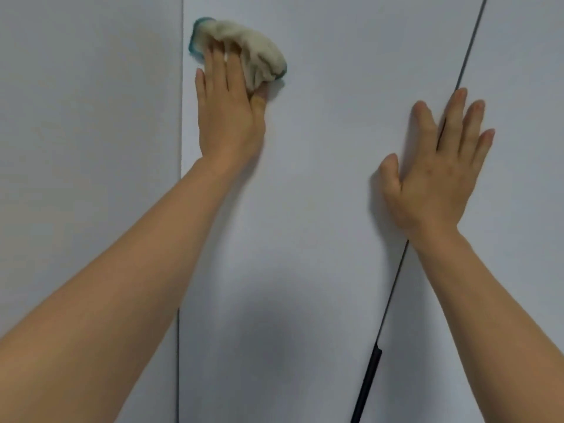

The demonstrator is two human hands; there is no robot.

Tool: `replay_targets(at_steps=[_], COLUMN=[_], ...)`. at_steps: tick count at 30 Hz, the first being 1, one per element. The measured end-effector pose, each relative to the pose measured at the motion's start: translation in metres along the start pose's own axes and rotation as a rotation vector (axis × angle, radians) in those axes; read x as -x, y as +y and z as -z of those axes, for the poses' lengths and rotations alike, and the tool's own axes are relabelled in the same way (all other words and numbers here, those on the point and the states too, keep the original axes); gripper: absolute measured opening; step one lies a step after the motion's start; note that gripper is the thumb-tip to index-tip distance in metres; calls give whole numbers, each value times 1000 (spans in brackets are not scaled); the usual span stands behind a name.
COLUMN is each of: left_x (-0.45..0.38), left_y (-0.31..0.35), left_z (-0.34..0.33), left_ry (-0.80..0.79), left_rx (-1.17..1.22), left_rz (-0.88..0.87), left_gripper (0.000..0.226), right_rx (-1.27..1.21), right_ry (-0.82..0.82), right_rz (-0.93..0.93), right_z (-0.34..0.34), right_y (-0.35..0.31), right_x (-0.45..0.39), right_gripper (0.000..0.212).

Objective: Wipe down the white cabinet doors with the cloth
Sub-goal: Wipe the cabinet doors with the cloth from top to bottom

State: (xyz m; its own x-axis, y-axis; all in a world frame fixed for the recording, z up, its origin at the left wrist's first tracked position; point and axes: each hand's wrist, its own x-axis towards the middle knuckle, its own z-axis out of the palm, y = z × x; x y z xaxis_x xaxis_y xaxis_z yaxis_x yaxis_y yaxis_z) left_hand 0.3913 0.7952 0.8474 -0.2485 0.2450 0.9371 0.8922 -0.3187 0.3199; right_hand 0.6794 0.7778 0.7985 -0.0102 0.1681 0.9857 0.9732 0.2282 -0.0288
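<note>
A white cabinet door fills the middle of the view. My left hand presses a bunched cream cloth with a teal edge against the door's upper left, close to its left edge. My right hand lies flat with fingers spread over the dark seam between this door and the neighbouring white door on the right. It holds nothing.
Another white panel stands to the left of a thin vertical gap. A black bar handle runs along the right seam near the bottom of the view.
</note>
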Motion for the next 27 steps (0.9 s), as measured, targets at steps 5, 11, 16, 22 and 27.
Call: replay_targets(at_steps=[5, 11, 16, 22, 27], left_x=[166, 338, 242, 203, 327], left_y=[-1, -50, -58, -65, -39], left_z=[-36, -26, -12, -15, -32], left_ry=[-123, -458, -195, -59, -327], left_rx=[53, -58, 66, 172, 78], left_rz=[-103, -217, 57, 222, 58], left_gripper=[69, 45, 55, 59, 52], right_rx=[52, 70, 58, 57, 45], right_ry=[21, 11, 31, 12, -96], right_rz=[18, 44, 38, 34, 65], right_z=[-2, 3, -1, 0, -1], right_y=[2, 12, 6, 0, 3], right_x=[2, 3, 2, 8, 52], right_gripper=[73, 71, 72, 75, 80])
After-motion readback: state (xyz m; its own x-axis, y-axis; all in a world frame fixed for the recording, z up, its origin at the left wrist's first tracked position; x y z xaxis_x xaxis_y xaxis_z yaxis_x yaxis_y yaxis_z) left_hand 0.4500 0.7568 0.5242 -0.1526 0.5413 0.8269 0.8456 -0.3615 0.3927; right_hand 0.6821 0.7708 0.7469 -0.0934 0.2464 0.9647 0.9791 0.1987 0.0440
